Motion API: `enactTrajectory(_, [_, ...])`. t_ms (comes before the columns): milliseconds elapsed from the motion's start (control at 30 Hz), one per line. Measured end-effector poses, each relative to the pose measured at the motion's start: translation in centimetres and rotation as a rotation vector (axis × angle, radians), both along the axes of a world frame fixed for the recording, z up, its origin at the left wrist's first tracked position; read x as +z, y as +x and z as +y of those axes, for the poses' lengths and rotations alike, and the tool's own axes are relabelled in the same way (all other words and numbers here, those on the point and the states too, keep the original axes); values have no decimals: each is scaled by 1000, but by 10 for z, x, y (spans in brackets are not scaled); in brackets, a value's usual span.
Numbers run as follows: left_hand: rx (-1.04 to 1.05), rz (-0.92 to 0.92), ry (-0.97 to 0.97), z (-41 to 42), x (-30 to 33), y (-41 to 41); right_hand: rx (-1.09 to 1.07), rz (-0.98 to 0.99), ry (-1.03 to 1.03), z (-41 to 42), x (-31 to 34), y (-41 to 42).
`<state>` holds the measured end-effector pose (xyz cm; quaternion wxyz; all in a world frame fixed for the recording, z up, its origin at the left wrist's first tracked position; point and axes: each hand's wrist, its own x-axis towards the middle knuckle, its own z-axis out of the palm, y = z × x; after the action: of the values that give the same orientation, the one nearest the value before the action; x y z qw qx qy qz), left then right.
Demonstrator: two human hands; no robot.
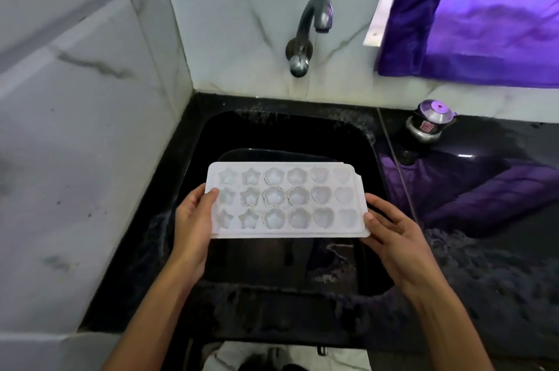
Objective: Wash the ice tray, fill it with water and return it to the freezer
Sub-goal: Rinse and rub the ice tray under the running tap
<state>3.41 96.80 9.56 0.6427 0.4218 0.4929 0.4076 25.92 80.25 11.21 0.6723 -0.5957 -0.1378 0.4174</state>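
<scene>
You held the ice tray (286, 199) level over the black sink (193, 165), its long axis running left to right between your hands. Your left hand (193, 219) pinched its left end, your right hand (390, 225) its right. The tap (314, 23) stood beyond the tray, dry. A small jar (429, 122) on the desk bore a red label, unreadable.

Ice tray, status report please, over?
Left hand, right hand: each grips one end. Ice tray level over sink. Tap dry. Nothing blocking.
</scene>
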Motion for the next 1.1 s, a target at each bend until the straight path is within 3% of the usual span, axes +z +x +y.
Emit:
enactTrajectory(433, [-109, 104, 31, 75, -19, 62, -6, -30, -117, 70, -7, 59])
enactTrajectory(600, [-94, 133, 74, 104, -23, 77, -141, -277, -240, 122, -9, 90])
enactTrajectory(700, [-85, 150, 79, 117, -27, 85, -278, -425, -82, 173, 11, 104])
enactTrajectory(800, [-91, 164, 91, 127, -34, 94, -264, -421, 21, 234, 28, 115])
enactTrajectory(867, [-97, 167, 93, 131, -38, 99, -127, -331, -32, 275, 36, 122])
enactTrajectory(1000, [-95, 155, 89, 138, -43, 104, 194, 213, -131, 337, 47, 131])
enactTrajectory(1100, [-80, 140, 101, 141, -43, 101, 163, 482, 5, 356, 45, 132])
